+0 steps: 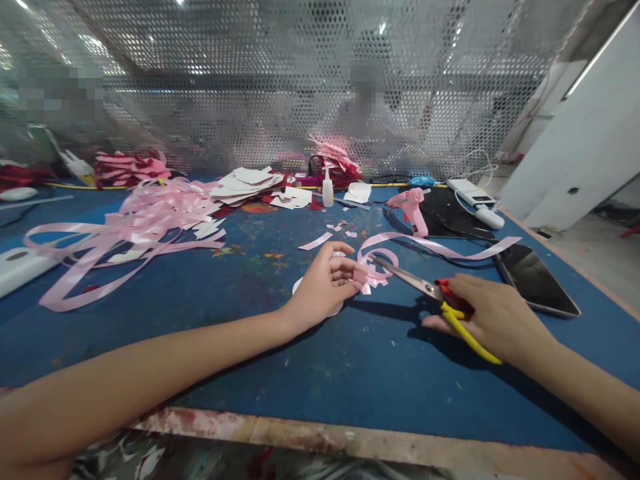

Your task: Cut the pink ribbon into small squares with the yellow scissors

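Note:
My right hand (493,319) grips scissors (425,288) with red and yellow handles, the blades pointing left at a looped pink ribbon (440,248). My left hand (327,283) is closed in a pinch on the cut end of that ribbon, resting over a white paper disc (298,287) on the blue table (250,320). Small pink snippets lie between the two hands.
A pink glue gun (413,208), a white glue bottle (327,190), a dark tablet (537,280) and a power bank (473,193) lie behind and to the right. Tangled pink ribbon (130,230) and white paper pieces (250,183) fill the left. A perforated metal screen (280,80) stands behind, people beyond it.

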### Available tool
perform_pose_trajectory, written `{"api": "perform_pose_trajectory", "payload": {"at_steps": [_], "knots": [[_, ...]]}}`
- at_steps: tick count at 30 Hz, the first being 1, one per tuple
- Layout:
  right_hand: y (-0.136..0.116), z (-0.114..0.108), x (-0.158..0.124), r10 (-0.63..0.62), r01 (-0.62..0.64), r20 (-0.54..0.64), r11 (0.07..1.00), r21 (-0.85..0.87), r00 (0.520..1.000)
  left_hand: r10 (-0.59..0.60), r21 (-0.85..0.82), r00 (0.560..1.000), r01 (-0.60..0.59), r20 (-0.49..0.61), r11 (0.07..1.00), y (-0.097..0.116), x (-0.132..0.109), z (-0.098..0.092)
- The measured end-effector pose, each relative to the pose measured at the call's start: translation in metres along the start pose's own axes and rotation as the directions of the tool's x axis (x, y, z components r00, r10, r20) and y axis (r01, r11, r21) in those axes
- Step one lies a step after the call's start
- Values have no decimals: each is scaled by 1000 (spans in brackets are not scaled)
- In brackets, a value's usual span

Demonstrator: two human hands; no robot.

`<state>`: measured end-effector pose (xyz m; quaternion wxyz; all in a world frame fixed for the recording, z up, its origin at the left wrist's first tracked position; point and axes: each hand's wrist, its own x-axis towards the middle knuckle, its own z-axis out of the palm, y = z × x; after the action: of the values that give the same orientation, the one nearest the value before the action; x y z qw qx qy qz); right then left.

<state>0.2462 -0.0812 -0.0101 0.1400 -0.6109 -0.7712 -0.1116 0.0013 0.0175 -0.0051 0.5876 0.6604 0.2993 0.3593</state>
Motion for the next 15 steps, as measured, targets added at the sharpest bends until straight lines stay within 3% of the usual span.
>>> {"api": "perform_pose_trajectory", "payload": {"at_steps": [6, 15], "knots": [[3, -7, 2, 60, -60, 2, 997, 57, 998, -39, -49, 999, 40, 11, 998, 0, 2, -1], [1, -2, 0, 85, -79, 79, 994, -71, 993, -14, -161, 998, 4, -62, 987, 6, 1, 0]]}}
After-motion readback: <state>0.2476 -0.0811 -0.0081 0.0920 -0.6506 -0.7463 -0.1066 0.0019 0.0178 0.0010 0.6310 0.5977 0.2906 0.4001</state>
